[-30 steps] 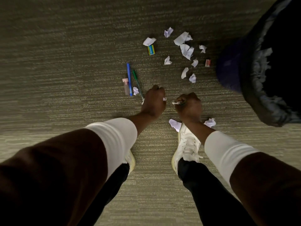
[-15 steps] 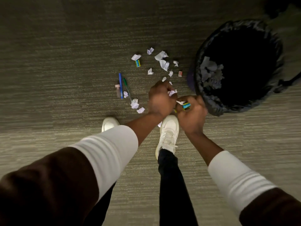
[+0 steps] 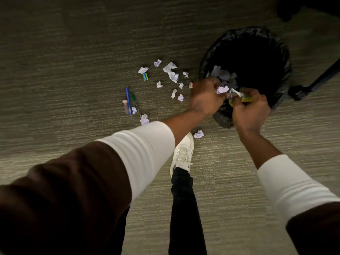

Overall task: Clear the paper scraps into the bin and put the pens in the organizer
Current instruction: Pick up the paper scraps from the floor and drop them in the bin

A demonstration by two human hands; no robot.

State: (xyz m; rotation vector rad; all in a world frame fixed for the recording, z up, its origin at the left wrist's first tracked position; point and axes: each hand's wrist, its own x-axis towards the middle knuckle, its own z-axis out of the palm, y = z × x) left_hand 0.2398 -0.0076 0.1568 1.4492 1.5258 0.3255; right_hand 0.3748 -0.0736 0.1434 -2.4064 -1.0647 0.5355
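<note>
A black-lined bin (image 3: 279, 52) stands on the carpet at the upper right, with crumpled paper inside. Over its near-left rim, my left hand (image 3: 205, 98) is closed on a white paper scrap (image 3: 222, 89). Beside it my right hand (image 3: 250, 109) grips another scrap and a small yellow-and-blue box (image 3: 245, 99). Several paper scraps (image 3: 173, 75) lie scattered on the floor left of the bin. A blue pen (image 3: 128, 100) and a green pen (image 3: 135, 103) lie side by side further left. No organizer is in view.
A second small yellow-blue box (image 3: 145, 76), a small red-white item (image 3: 191, 84) and a pinkish tube (image 3: 125, 105) lie among the scraps. My white shoe (image 3: 183, 151) stands below the hands. A chair leg with a caster (image 3: 298, 92) sits right of the bin.
Both hands rose from the floor with scraps and moved right, to over the bin's rim. The view shifted so that the whole bin shows.
</note>
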